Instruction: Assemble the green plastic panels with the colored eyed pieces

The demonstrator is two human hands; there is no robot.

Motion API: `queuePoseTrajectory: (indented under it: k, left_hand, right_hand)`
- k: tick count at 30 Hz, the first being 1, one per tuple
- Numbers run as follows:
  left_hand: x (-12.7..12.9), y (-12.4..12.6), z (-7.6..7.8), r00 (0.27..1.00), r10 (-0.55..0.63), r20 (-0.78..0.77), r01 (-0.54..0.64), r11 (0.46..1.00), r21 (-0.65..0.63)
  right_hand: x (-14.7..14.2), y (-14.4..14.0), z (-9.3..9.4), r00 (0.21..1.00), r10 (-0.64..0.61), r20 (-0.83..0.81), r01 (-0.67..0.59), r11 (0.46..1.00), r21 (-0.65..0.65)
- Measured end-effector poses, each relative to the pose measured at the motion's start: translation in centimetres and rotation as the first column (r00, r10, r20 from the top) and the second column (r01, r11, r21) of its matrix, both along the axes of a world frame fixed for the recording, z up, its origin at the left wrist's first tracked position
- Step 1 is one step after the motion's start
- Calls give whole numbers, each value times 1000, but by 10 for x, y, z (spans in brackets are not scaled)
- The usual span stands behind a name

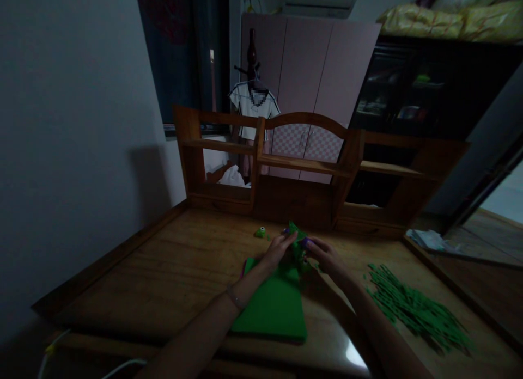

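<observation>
While both forearms are stretched out over the wooden desk (171, 270), a small green piece (297, 243) is held up between the two hands, just above the far end of a green mat (274, 308). The left hand (278, 249) is closed on the piece from the left, its fingers curled narrowly round it, and the right hand (324, 254) is pinched on it from the right in the same tight way. What kind of object the piece is cannot be told in the dim light. A thin bracelet (234, 298) is worn on the left wrist.

The mat is laid flat near the middle of the desk, its near edge close to the desk's near edge. A small green roll (260, 232) is seen just left of the hands, on the far part of the desk, apart from the mat. A heap of green strips (412, 305) is spread to the right, well apart from the mat, reaching near the right edge. Wide bare wood is left on the left side, bounded by a raised rim. The far edge is closed off by a wooden shelf unit (310, 166). A white cable (122, 365) is seen at the near left corner.
</observation>
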State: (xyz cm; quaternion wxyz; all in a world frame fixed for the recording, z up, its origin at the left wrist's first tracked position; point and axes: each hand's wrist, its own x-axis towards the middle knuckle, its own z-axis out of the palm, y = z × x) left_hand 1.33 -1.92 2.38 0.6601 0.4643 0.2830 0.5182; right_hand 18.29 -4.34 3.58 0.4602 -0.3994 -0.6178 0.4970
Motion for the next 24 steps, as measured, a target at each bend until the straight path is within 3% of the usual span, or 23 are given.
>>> queuePoseTrajectory:
  k: [3, 8, 20, 24]
  left_hand:
    - [0, -2, 1, 999, -37, 26, 37, 999, -16]
    - [0, -2, -2, 1000, -2, 20, 2, 999, -37]
    - [0, 6, -13, 998, 31, -51, -29, 999, 38]
    - [1, 11, -19, 998, 54, -25, -54, 999, -3]
  right_hand:
    - [2, 2, -1, 999, -35, 30, 36, 999, -1]
    - [2, -2, 3, 993, -88, 81, 89, 996, -7]
    - [-1, -6, 9, 997, -66, 48, 65, 998, 24]
    - [-1, -7, 10, 996, -75, 54, 75, 997, 7]
